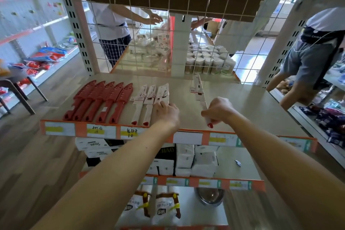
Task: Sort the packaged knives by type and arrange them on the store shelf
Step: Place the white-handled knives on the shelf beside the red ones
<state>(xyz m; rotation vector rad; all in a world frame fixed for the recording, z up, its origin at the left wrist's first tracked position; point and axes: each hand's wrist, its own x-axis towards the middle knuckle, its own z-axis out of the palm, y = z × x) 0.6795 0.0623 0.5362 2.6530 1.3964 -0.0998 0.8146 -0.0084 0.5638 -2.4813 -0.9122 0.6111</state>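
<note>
Several red sheathed knives lie side by side on the left of the beige shelf. To their right lie three white packaged knives with red handle ends. My left hand rests on the rightmost white one, fingers curled over its handle. My right hand grips the handle of another white packaged knife, which is lifted at an angle and points toward the back of the shelf.
A wire grid backs the shelf. Price labels run along the orange front rail. Tissue packs and a metal bowl fill lower shelves. Three people stand behind and to the right. A stool is at left.
</note>
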